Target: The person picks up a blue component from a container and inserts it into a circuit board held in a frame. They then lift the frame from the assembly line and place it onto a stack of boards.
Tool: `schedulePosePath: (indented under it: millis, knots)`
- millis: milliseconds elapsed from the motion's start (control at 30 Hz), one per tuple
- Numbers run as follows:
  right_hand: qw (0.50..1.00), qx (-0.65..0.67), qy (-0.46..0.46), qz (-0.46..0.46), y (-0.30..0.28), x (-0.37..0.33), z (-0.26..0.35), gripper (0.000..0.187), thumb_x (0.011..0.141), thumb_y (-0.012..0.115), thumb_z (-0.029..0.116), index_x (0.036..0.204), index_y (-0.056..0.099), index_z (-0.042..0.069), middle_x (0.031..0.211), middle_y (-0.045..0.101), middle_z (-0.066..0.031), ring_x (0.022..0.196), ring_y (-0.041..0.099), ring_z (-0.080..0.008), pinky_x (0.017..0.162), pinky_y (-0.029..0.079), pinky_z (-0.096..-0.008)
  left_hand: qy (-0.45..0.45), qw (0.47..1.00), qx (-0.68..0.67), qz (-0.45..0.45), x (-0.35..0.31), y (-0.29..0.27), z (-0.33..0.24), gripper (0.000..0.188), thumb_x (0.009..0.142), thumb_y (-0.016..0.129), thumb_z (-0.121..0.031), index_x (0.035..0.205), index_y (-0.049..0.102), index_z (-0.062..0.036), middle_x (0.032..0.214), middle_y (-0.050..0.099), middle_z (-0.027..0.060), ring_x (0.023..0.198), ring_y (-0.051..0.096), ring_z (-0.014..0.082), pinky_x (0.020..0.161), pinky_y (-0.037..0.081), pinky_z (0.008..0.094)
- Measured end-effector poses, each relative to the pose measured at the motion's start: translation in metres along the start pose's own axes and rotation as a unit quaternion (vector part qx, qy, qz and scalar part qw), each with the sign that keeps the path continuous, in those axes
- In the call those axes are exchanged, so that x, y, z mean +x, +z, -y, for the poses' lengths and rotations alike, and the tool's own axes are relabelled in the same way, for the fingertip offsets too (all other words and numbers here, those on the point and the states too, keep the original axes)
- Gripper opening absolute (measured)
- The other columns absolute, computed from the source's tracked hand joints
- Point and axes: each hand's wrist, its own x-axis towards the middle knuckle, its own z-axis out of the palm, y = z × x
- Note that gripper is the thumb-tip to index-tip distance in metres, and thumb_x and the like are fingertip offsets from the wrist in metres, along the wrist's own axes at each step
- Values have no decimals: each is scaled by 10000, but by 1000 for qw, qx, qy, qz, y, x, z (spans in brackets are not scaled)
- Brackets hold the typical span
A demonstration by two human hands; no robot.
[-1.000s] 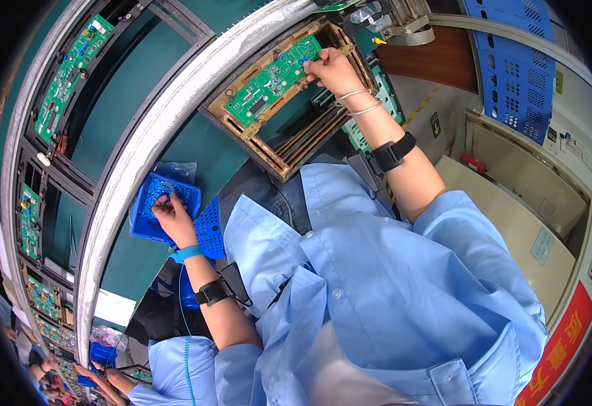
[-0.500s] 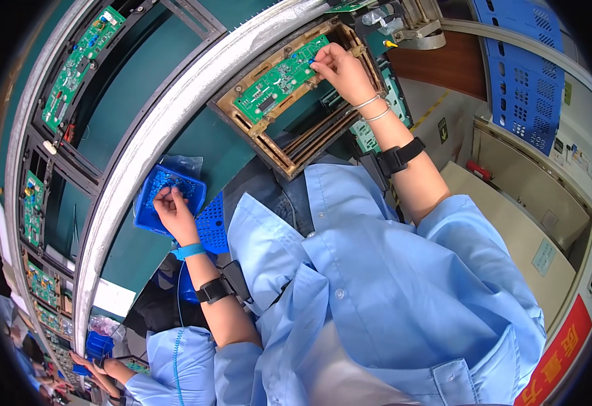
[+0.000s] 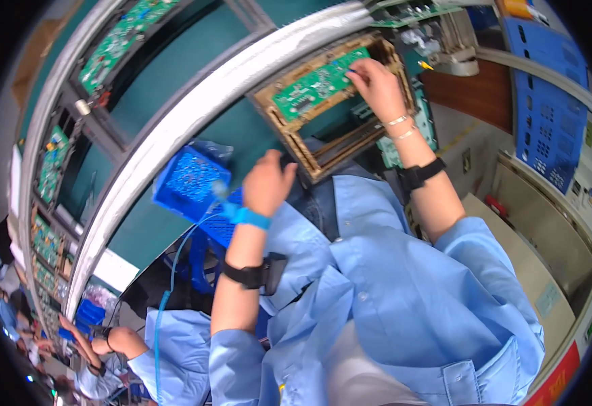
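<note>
My right hand (image 3: 379, 89) is over the right end of a green circuit board (image 3: 316, 88), thumb and fingertips pinched on a small blue electronic component (image 3: 351, 71) at the board's surface. The board is seated in the upper part of a worn brown frame fixture (image 3: 323, 164). My left hand (image 3: 267, 184), smeared by motion, is in the air between this fixture and a blue bin (image 3: 167, 195). Its fingers look curled in, and whatever they hold is not visible. Many small blue components (image 3: 194, 177) fill the bin.
A pale metal rail (image 3: 174, 108) curves along the bench, with more boards (image 3: 123, 44) in dark frames beyond it. From my left wristband trails a blue coiled cord (image 3: 163, 304). A co-worker's arm (image 3: 128, 342) shows at lower left. A metal arm (image 3: 455, 61) stands right of the fixture.
My left hand has left the bin and moved right, toward the fixture. The right hand stays pinched at the board's right end. The whole view has shifted slightly.
</note>
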Motion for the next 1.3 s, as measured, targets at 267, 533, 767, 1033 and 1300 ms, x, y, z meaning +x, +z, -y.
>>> schedulePosePath:
  millis: [267, 533, 767, 1033, 1300]
  knots:
    - [997, 29, -65, -5, -9, -2, -4, 109, 726, 646, 50, 790, 563, 18, 737, 535, -63, 574, 538, -154, 523, 439, -251, -8, 1000, -10, -21, 14, 33, -3, 352, 767, 560, -340, 789, 506, 7, 707, 582, 218, 680, 568, 378, 599, 453, 455]
    - [1000, -8, 14, 27, -25, -8, 9, 136, 745, 638, 104, 847, 585, 32, 819, 558, -67, 600, 552, -166, 560, 448, -253, -35, 999, -28, -25, 16, 36, -5, 398, 774, 554, -361, 662, 514, 18, 636, 562, 221, 639, 556, 386, 574, 443, 448]
    - [985, -60, 42, -155, -36, -59, -43, 204, 815, 554, 153, 993, 585, 58, 951, 557, -103, 801, 557, -227, 717, 443, -294, -50, 995, -70, -50, 17, 36, -6, 422, 780, 545, -371, 645, 510, 28, 621, 557, 219, 622, 551, 388, 562, 434, 440]
    - [976, -63, 132, -159, -31, -71, -91, 270, 851, 480, 175, 1091, 538, 66, 955, 545, -152, 883, 525, -295, 786, 413, -355, -81, 993, -66, -57, 18, 39, -8, 364, 766, 549, -345, 691, 536, 12, 643, 578, 199, 632, 565, 373, 582, 454, 446]
    - [985, -50, 121, -113, -38, -77, -107, 259, 850, 484, 141, 1083, 535, 40, 963, 543, -168, 881, 518, -317, 782, 415, -351, -40, 991, -93, -87, 20, 44, -1, 378, 766, 543, -330, 655, 510, 30, 608, 548, 218, 610, 549, 379, 569, 438, 432]
